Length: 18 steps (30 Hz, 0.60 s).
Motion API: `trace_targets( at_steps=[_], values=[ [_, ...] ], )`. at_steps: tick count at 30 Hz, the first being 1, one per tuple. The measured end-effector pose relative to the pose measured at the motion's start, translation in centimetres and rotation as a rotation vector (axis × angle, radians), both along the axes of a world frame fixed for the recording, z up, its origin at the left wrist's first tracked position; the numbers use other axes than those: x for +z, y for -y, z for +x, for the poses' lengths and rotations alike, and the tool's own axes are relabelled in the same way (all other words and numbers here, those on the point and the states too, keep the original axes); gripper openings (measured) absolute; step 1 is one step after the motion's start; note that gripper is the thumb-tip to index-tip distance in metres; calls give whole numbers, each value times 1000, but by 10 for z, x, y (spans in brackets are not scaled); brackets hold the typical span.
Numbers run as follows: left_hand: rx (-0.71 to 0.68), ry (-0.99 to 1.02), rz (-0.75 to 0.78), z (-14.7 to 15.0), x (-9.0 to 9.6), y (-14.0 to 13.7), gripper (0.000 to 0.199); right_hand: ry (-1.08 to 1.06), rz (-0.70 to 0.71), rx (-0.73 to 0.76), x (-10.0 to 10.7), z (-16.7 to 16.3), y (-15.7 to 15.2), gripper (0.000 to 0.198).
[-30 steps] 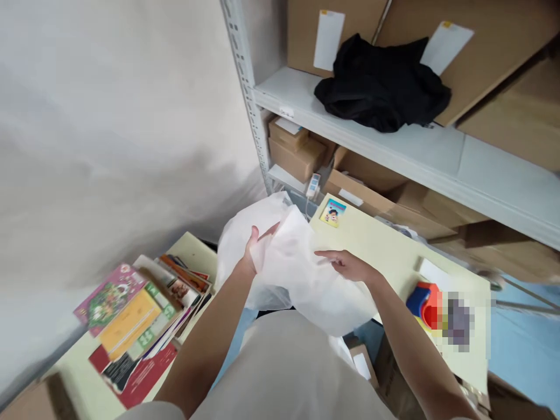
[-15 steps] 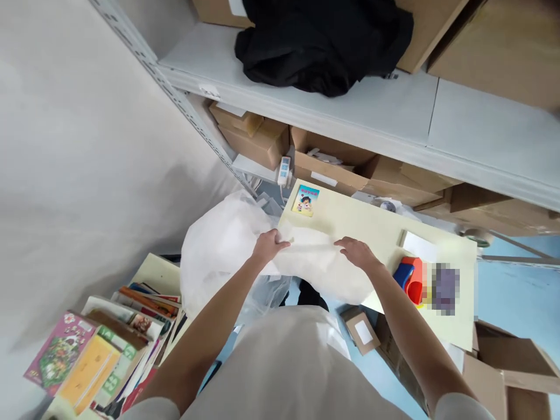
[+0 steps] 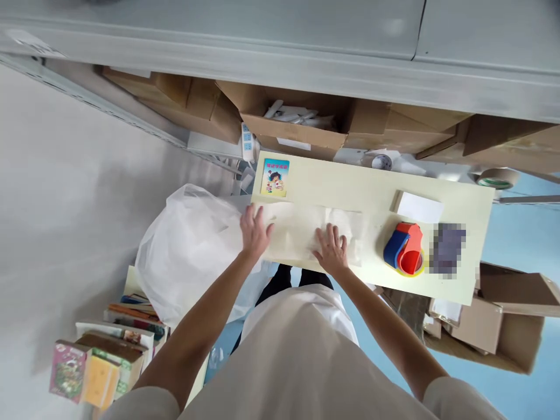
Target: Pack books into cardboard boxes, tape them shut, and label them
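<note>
My left hand [image 3: 255, 231] lies over the near left part of the pale table [image 3: 371, 192], fingers spread and holding nothing. Under and beside my right hand [image 3: 332, 249] is a thin, translucent sheet or flat bag [image 3: 347, 224]; its exact kind is unclear. That hand is open, its fingers resting on the sheet. Left of the table, a large white translucent plastic bag or wrap [image 3: 188, 245] bulges down beside my left forearm. A small booklet with a blue and yellow cover [image 3: 275, 177] lies just beyond my left hand.
A red and blue tape dispenser [image 3: 406, 249], a white stack [image 3: 420, 207] and a blurred dark item [image 3: 447, 248] occupy the table's right. Cardboard boxes [image 3: 301, 131] line the shelf behind. Books [image 3: 118, 356] are piled lower left; an open carton [image 3: 516, 335] stands lower right.
The white wrap stretched between my hands has left them and now hangs at the left. Both hands have come down open onto the table. The view has tilted downward.
</note>
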<state>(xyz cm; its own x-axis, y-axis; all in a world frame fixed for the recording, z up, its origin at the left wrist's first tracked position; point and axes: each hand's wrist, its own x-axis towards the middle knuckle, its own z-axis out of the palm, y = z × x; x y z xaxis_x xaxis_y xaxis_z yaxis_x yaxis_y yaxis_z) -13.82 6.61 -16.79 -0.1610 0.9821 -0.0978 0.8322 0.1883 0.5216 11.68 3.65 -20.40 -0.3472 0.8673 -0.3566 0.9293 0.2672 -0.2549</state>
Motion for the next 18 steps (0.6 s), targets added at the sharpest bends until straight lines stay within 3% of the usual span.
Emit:
trace_targets(
  at_steps=[3, 5, 9, 11, 13, 15, 18],
  values=[
    [-324, 44, -89, 26, 0, 8, 61, -2, -10, -38, 4, -3, 6, 72],
    [-391, 21, -184, 34, -9, 16, 66, -9, -20, -77, 10, -5, 5, 72],
    [-306, -34, -277, 23, -24, 27, 72, -175, -43, -150, 25, -21, -25, 66],
    [-270, 32, -239, 10, -25, 20, 69, -373, -71, -164, 28, -39, -58, 62],
    [-144, 117, -145, -4, -24, 0, 66, -603, -140, -235, 27, -63, -95, 62],
    [57, 201, -35, -17, -27, -29, 67, -785, -304, -427, 21, -89, -129, 64],
    [249, 336, -15, -31, -44, -75, 60, -996, -585, -750, 11, -119, -159, 63]
  ],
)
